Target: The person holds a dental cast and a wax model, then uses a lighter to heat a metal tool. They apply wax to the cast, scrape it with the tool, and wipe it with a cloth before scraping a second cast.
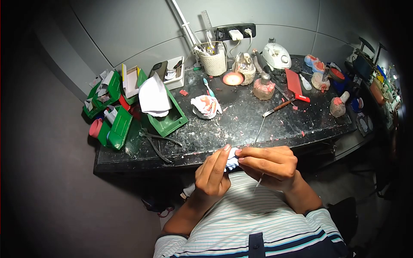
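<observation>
Fingers of the left hand (213, 172) are pinching a pale blue toothed piece (232, 162) from its 8 o'clock side, nearly closed and pointing toward 1 o'clock. The right hand (273, 165) is gripping the same piece from about 3 o'clock, its upper fingers lying almost level, gently bent and reaching toward 9 o'clock. Both thumbs are mostly hiding from view. A thin shaft (259, 182) is poking out below the right palm; how it is being held, I cannot tell. The forearms are angling in from 7 and 4 o'clock, holding the piece in front of the striped shirt (241, 202), near the bench's (202, 148) front edge. From the piece, the pliers (157, 146) are lying between 9 and 10 o'clock, the green tray (172, 124) is sitting at 10, the pink-and-white cast (206, 107) is resting at 11, and the wooden-handled tool (279, 106) is pointing its thin end inward from 1.
</observation>
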`<state>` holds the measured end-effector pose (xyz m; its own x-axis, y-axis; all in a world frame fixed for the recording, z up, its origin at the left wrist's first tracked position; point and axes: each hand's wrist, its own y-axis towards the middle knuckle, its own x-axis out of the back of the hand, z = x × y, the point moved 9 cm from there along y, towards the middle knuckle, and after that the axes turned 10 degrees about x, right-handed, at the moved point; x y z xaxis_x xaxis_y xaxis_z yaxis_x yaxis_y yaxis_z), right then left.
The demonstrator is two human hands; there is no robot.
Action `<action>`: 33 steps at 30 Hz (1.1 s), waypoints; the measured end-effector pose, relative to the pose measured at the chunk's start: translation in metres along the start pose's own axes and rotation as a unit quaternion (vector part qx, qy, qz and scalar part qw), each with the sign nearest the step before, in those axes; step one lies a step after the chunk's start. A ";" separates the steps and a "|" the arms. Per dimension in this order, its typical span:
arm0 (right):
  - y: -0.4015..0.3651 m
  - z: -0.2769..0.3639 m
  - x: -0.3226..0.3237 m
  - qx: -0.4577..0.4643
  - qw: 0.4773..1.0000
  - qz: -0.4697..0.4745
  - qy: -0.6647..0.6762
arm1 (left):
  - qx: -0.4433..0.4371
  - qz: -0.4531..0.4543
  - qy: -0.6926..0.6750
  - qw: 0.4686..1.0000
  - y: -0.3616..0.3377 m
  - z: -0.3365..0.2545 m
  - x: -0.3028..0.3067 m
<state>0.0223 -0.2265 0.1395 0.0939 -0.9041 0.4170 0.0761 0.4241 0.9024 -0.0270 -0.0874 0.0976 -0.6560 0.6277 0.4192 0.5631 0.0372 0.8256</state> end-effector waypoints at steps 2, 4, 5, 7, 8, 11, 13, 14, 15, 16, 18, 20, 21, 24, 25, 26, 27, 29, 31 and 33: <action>0.000 0.002 0.000 0.014 1.000 -0.002 -0.007 | 0.005 0.000 -0.004 1.000 -0.001 0.001 -0.001; 0.000 0.003 0.000 0.001 1.000 0.009 -0.018 | 0.023 0.002 -0.022 0.999 -0.002 0.003 -0.002; 0.000 0.003 0.000 -0.011 0.999 0.021 -0.028 | 0.023 0.003 -0.022 0.999 -0.003 0.002 -0.002; 0.000 0.008 0.001 -0.006 0.999 0.014 -0.029 | 0.064 0.013 -0.072 0.995 -0.004 0.005 -0.001; 0.000 0.010 0.003 0.001 1.000 0.007 -0.031 | 0.065 0.014 -0.072 0.995 -0.005 0.003 0.000; 0.001 0.018 0.005 0.017 0.999 0.010 -0.027 | 0.090 0.010 -0.100 0.991 -0.006 0.001 0.004; 0.000 0.020 0.005 0.024 0.999 0.013 -0.030 | 0.099 0.001 -0.128 0.987 -0.007 0.000 0.007; 0.001 0.022 0.006 0.041 0.999 -0.001 -0.019 | 0.097 0.012 -0.146 0.984 -0.007 0.001 0.007; 0.001 0.025 0.007 0.058 0.998 -0.016 -0.009 | 0.098 0.013 -0.146 0.984 -0.007 0.000 0.008; 0.001 0.026 0.007 0.052 0.999 -0.012 -0.007 | 0.092 0.010 -0.140 0.986 -0.007 -0.003 0.010; 0.001 0.025 0.007 0.049 0.999 -0.020 -0.001 | 0.086 0.007 -0.135 0.987 -0.007 -0.004 0.011; 0.001 0.026 0.008 0.046 0.999 -0.029 0.005 | 0.079 0.011 -0.127 0.989 -0.008 -0.004 0.012; 0.001 0.024 0.008 0.032 0.999 -0.026 0.007 | 0.079 0.011 -0.127 0.989 -0.008 -0.005 0.012; 0.002 0.021 0.007 0.015 0.999 -0.031 0.014 | 0.076 0.003 -0.123 0.989 -0.008 -0.006 0.013; 0.003 0.020 0.008 0.013 0.999 -0.040 0.019 | 0.102 0.021 -0.130 0.986 -0.006 -0.004 0.011; 0.005 0.014 0.007 -0.012 0.999 -0.042 0.028 | 0.127 0.038 -0.138 0.982 -0.002 -0.003 0.010; 0.008 0.009 0.006 -0.038 0.998 -0.045 0.037 | 0.205 0.091 -0.202 0.953 -0.001 0.003 0.004; -0.003 -0.013 0.003 -0.149 0.984 -0.062 0.078 | 0.412 0.126 -0.456 0.779 -0.019 0.024 -0.022; -0.022 -0.034 -0.007 -0.300 0.943 -0.030 0.142 | 0.425 0.129 -0.472 0.762 -0.018 0.028 -0.026; -0.030 -0.039 -0.012 -0.333 0.927 -0.037 0.166 | 0.460 0.150 -0.536 0.692 -0.027 0.032 -0.033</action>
<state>0.0579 -0.2262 0.1029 0.3565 -0.9128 0.1993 0.6805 0.3999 0.6140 -0.0039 -0.0841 0.0495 0.0321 0.9121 -0.4086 0.9982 -0.0503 -0.0338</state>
